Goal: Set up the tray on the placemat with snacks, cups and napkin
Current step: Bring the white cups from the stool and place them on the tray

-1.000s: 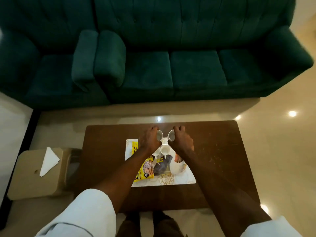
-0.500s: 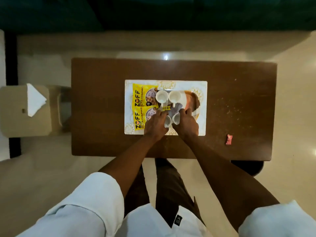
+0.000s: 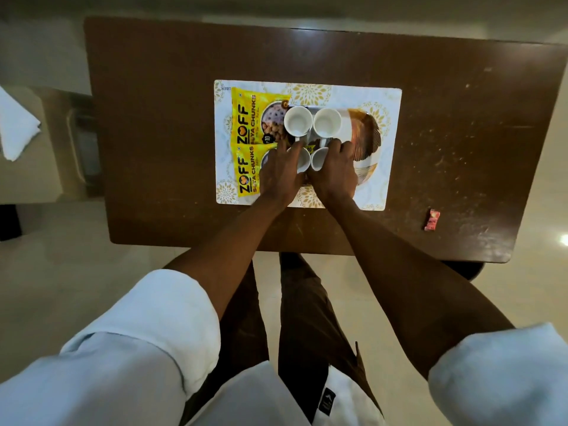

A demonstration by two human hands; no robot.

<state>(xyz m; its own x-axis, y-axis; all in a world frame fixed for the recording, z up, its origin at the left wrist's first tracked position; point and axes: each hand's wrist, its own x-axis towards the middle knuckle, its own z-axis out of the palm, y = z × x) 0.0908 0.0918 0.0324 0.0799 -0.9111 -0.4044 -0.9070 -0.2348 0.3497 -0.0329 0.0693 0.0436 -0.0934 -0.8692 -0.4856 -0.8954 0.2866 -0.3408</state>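
A white placemat [image 3: 387, 118] with gold flower prints lies on the brown table [image 3: 159, 118]. On it sit two yellow Zoff snack packets [image 3: 246, 118] and a tray [image 3: 365, 133] with an orange-brown rim, mostly covered. Two white cups [image 3: 297, 120] [image 3: 327, 122] stand upright at the tray's far side. My left hand [image 3: 281, 173] grips a third white cup [image 3: 302, 159]. My right hand [image 3: 333, 173] grips a fourth white cup [image 3: 319, 158] right beside it. A white napkin [image 3: 17, 127] lies on a beige stool at the far left.
A small red candy wrapper [image 3: 431, 219] lies near the table's right front edge. The beige stool [image 3: 37, 179] stands off the table's left side. My legs are under the table's near edge, over a cream tiled floor.
The camera has tilted down from the green sofa to straight above the table. Both hands have brought their cups from the far side down to the tray's near side.
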